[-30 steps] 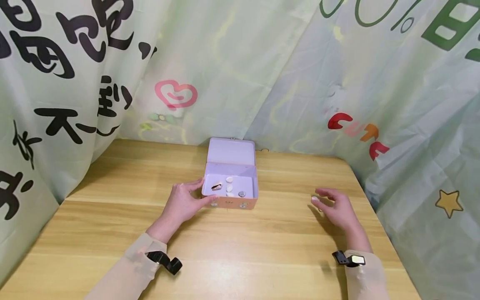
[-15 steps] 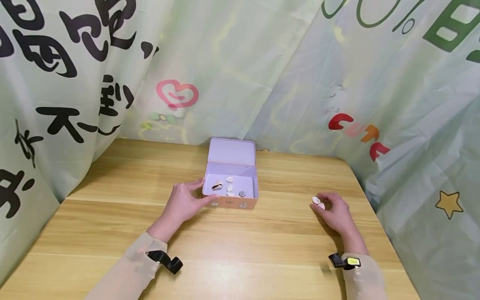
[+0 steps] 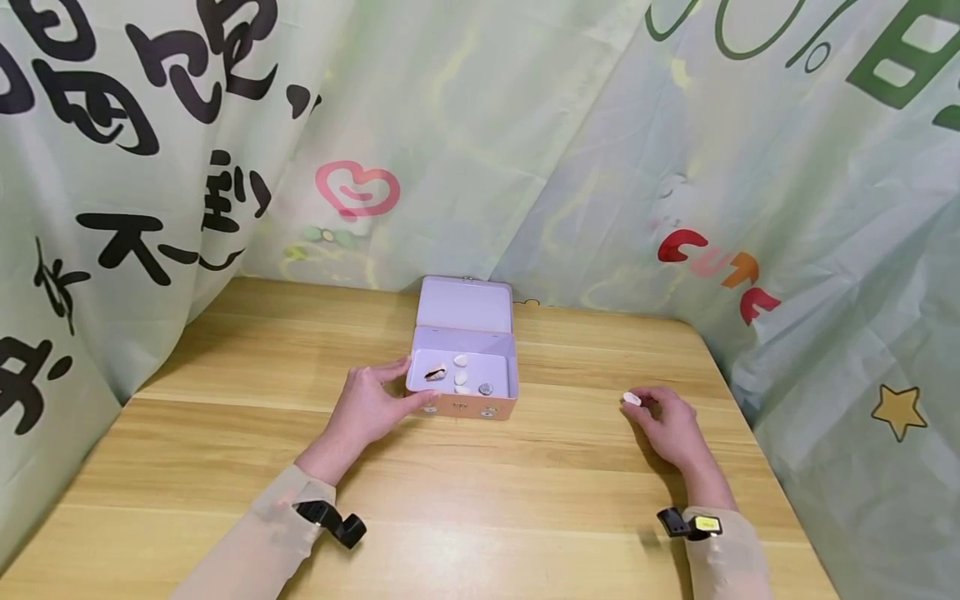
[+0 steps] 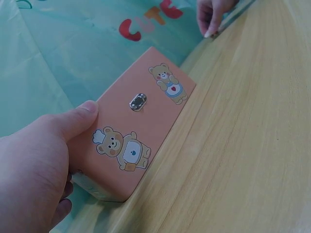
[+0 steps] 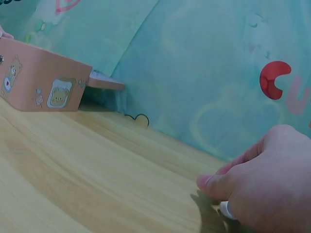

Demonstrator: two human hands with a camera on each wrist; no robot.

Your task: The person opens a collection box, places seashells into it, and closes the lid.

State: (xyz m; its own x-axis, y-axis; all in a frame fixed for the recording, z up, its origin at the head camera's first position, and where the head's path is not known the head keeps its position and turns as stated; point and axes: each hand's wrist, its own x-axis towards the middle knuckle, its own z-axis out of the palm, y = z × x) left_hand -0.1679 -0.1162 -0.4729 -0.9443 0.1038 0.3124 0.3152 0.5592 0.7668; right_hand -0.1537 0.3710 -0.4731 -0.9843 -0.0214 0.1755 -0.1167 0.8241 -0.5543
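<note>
In the head view, an orange tin box [image 3: 462, 406] with a lilac inside stands with its lid [image 3: 464, 304] raised. My left hand [image 3: 369, 407] grips its front left corner, the thumb [image 4: 87, 109] on the front panel. Inside are a brown-and-white shell [image 3: 435, 373], several small white pieces [image 3: 460, 377] and a round grey piece [image 3: 486, 388]. To the right, low over the table, my right hand [image 3: 667, 421] pinches a small white oval piece [image 3: 632, 399]. The right wrist view shows a bit of white [image 5: 226, 209] beneath the thumb, mostly hidden by the hand.
The wooden table [image 3: 450, 508] ends at a printed curtain [image 3: 480, 150] behind the box. Its right edge runs close past my right hand. More curtain hangs at the left and right sides.
My right hand has lowered and its fingers have closed together. Two white pieces showed at its fingertips half a second ago; one shows now. My left hand stays on the tin box.
</note>
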